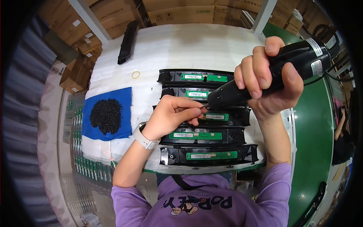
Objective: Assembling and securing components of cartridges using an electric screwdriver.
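My right hand [270, 81] grips a black electric screwdriver [298, 60] tilted down to the left, its tip at the third of several black plastic housings [234, 117] lying in a row on white foam. Each housing carries a green circuit board [217, 117]. My left hand [174, 113], with a white watch on the wrist, rests on that third housing, and its pinched fingertips hold something tiny at the screwdriver tip; it is too small to tell what. The screwdriver's cable runs off to the upper right.
A blue cloth [124, 98] with a heap of small black screws [106, 115] lies left of the housings. A yellow rubber band [135, 74] and a spare black housing [127, 41] sit farther back. Cardboard boxes line the far edge; a green conveyor belt [314, 143] runs on the right. Green boards are stacked at the lower left.
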A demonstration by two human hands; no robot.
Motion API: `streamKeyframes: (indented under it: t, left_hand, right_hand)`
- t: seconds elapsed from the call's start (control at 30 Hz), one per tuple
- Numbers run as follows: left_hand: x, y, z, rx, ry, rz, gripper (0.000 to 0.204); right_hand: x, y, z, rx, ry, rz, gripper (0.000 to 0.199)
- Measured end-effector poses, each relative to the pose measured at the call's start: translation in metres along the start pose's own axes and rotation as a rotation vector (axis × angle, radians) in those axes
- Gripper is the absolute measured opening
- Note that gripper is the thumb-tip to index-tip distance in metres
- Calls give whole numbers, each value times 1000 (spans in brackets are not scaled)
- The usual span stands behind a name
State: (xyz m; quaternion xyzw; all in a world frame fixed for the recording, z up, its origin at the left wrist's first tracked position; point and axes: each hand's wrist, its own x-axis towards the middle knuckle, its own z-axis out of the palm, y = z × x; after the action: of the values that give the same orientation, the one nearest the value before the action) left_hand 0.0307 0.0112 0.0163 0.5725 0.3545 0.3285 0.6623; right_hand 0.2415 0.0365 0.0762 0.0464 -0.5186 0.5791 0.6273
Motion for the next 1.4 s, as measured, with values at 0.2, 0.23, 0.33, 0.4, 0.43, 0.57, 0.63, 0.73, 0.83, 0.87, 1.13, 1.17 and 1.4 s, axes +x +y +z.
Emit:
streamKeyframes:
  t: [0.2, 0.23, 0.33, 0.4, 0.43, 0.57, 0.63, 0.73, 0.83, 0.87, 1.13, 1.17, 1.4]
  left_hand:
    - [-4, 5, -3, 288, -14, 65, 10]
    - [-5, 5, -3, 310, 1, 53, 9]
    - [-6, 4, -6, 257, 52, 4, 9]
    - [-5, 1, -11, 132, 67, -19, 9]
    - [-5, 0, -14, 11, 80, -41, 9]
    - [1, -11, -17, 140, 175, 150, 16]
    - [3, -5, -20, 248, 385, 168, 16]
    - [4, -10, -37, -54, 349, 174, 25]
    - [4, -10, -40, -135, 318, 181, 22]
    - [4, -10, -39, -193, 282, 180, 21]
    - [0, -4, -37, -268, 87, 67, 16]
    - [-1, -4, -38, -270, 73, 73, 13]
    - [0, 2, -36, -445, 28, 62, 8]
  right_hand:
    - [-2, 6, 7, 1, 58, 76, 26]
    - [-2, 7, 10, -32, 100, 91, 25]
    - [-3, 12, 19, -89, 284, 81, 24]
    - [-1, 14, 18, -55, 336, 58, 24]
    - [0, 15, 17, -19, 390, 31, 24]
    - [6, 19, 4, -4, 273, 102, 24]
    - [6, 29, 1, -181, 214, 74, 23]
    - [0, 40, -2, -378, 133, 116, 25]
    - [-3, 45, 3, -596, 106, 229, 32]
    - [-3, 46, 2, -596, 105, 233, 32]
    - [-2, 51, 2, -634, 107, 249, 31]
    - [-2, 51, 2, -634, 106, 249, 31]
    - [-3, 52, -2, -458, 157, 191, 22]
